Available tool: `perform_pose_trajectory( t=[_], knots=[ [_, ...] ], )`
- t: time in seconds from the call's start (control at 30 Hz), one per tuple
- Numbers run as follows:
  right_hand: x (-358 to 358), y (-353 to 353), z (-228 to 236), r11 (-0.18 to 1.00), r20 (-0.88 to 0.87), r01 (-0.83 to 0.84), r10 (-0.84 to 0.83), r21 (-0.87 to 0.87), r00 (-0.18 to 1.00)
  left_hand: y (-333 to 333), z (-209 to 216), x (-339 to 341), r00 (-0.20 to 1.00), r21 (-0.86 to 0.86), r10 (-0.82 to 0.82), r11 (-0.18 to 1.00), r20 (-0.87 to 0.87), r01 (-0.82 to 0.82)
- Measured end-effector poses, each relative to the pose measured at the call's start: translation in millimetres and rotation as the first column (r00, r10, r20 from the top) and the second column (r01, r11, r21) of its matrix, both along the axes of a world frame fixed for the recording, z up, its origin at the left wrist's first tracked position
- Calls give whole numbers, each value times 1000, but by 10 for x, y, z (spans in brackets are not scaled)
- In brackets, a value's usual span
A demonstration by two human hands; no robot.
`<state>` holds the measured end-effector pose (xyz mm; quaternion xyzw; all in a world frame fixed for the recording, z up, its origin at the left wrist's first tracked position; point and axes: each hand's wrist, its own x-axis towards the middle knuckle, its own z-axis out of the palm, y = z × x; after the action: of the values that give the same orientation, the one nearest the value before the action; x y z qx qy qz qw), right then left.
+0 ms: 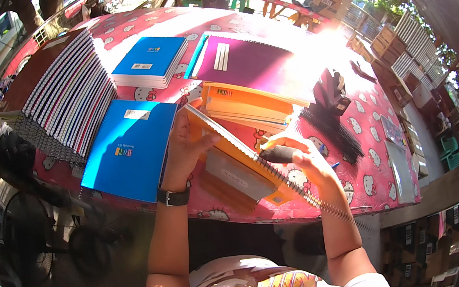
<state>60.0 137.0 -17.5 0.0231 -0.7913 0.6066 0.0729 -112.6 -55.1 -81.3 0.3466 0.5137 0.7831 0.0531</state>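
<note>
In my left hand (185,152) is an orange-covered notebook (235,153), tilted on edge with its pale page edge upward. A thin metal spiral coil (291,183) runs along the lower right part of that edge and trails loose toward my right forearm. My right hand (302,157) is closed around a dark, rounded object (278,154) beside the coil; its exact kind is unclear. Below the notebook lies an orange-brown block with a grey label (236,173). Behind it rests a stack of orange notebooks (247,103).
Left stands a tall stack of spiral-bound notebooks (67,96), beside a blue notebook (127,149). Farther back are a blue-covered stack (150,58) and purple covers (247,61). A dark stand-like device (329,100) and loose black coils (337,137) are right, on a pink patterned tablecloth (367,159).
</note>
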Motion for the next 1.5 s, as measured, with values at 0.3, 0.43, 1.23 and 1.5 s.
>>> perform_pose_trajectory(
  t=[0.3,0.43,1.23,1.5],
  knots=[
    [56,90,174,995,27,74,-72,-61,997,-31,24,317,992,-19,2,1000,129,0],
    [28,7,178,998,45,-20,23,-61,999,-25,12,381,992,-51,94,995,81,-90],
    [-319,199,211,959,150,29,-74,283,986,64,135,131,996,63,-52,997,79,47],
    [-356,148,21,992,93,3,9,-128,996,51,39,199,989,101,-76,993,126,63]
  ],
)
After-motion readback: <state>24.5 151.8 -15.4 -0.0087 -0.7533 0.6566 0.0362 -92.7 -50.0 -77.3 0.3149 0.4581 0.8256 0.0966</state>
